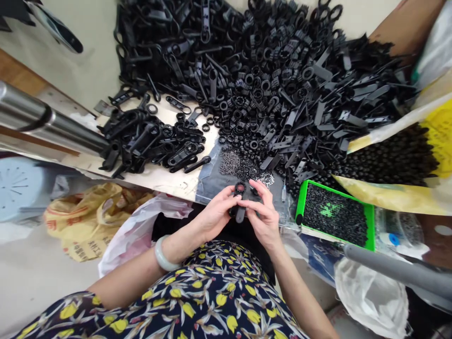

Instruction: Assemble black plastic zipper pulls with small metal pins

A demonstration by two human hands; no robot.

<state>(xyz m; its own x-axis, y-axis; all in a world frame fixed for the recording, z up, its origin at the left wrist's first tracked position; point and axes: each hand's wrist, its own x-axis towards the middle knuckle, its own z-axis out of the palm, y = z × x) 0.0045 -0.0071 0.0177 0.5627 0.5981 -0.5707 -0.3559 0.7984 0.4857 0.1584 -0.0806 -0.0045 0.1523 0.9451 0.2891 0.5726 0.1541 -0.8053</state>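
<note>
Near the table's front edge, my left hand (221, 212) pinches a black plastic ring-ended part (240, 189), its ring upward. A flat grey-black tab (240, 215) points down from it. My right hand (263, 214) is curled at the part's right side, with a fingertip pressed against it and the index finger raised. A small dark piece (254, 191) shows by the right fingers; whether they grip it I cannot tell. Just beyond the hands lie small metal screws (229, 163), silver pins (267, 180) and tiny black pieces (247, 168) on a dark cloth (208, 181).
A big heap of black plastic parts (247, 70) covers the table's back. Similar parts (151, 139) are piled at left, beside a metal pole (45, 120). To the right sit a green tray (370, 226) of small black pieces, a screwdriver (284, 193) and a yellow sack (391, 195).
</note>
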